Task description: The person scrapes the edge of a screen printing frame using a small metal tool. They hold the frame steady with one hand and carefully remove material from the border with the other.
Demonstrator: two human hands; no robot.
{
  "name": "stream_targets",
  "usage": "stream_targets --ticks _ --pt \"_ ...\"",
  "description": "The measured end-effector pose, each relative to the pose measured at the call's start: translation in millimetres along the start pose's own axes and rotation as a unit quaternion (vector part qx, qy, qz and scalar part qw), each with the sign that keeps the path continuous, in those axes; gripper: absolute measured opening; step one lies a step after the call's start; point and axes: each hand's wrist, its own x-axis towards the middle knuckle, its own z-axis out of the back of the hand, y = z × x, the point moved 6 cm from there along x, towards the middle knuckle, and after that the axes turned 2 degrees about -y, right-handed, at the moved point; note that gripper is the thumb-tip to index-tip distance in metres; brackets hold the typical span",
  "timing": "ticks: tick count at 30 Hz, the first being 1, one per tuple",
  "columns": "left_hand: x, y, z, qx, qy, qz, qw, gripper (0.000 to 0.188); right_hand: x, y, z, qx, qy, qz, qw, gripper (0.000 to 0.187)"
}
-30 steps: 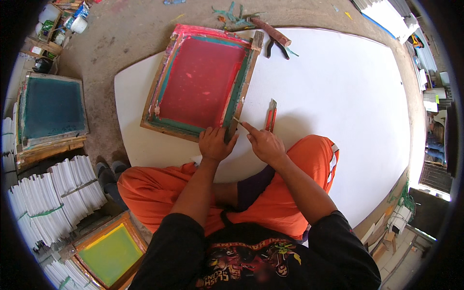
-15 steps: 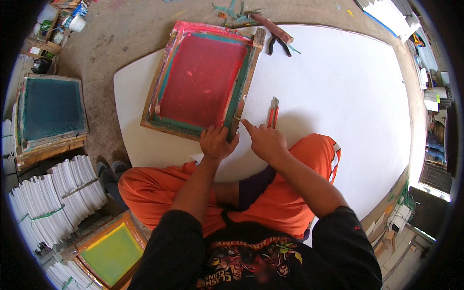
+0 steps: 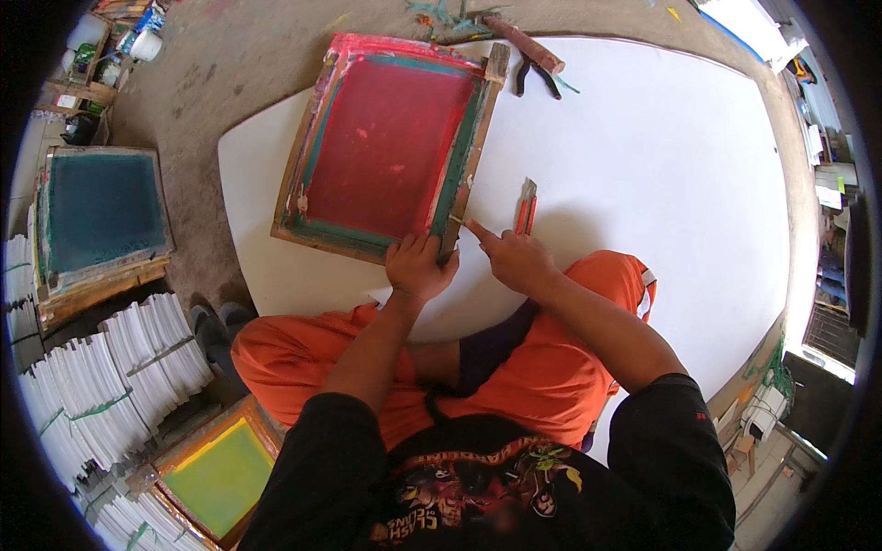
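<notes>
A wooden screen-printing frame (image 3: pixel 390 147) with a red mesh and green borders lies tilted on the white board in front of me. My left hand (image 3: pixel 418 267) grips its near edge by the right corner, fingers over the rim and thumb out to the right. Beside that corner, my right hand (image 3: pixel 519 260) is closed with the index finger stretched toward the frame's right rail. From its fingertip a thin metal-tipped tool (image 3: pixel 457 219) touches the rail; most of it is hidden in the hand. Just beyond this hand lies a red utility knife (image 3: pixel 527 209), blade out.
Black-handled pliers (image 3: pixel 537 78) and a brown rod (image 3: pixel 524 43) lie at the board's far edge. My crossed legs (image 3: pixel 579 340) border the white board (image 3: pixel 680 184). Other frames (image 3: pixel 103 211) and bundled white stacks (image 3: pixel 110 367) stand at the left.
The whole view has shifted slightly. Both hands keep their places at the frame's near right corner, the tool tip still against the rail.
</notes>
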Motion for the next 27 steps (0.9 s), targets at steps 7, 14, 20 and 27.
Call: stream_targets --ticks 7,14,20,27 --pt "0.4 -0.5 0.1 0.009 0.027 0.007 1.0 0.032 7.5 -17.8 -20.3 0.14 -0.028 0.03 0.989 0.056" --pt "0.7 -2.8 2.1 0.006 -0.011 -0.001 1.0 0.033 7.4 -24.7 -37.1 0.112 -0.084 0.047 0.989 0.056" --pt "-4.9 1.5 -3.6 0.02 0.014 0.009 1.0 0.033 3.6 -21.2 -41.9 0.104 -0.095 0.045 0.989 0.056" --pt "-2.8 1.0 -1.8 0.019 0.021 0.012 1.0 0.033 10.1 -30.6 -55.8 0.117 -0.128 0.07 0.982 0.059"
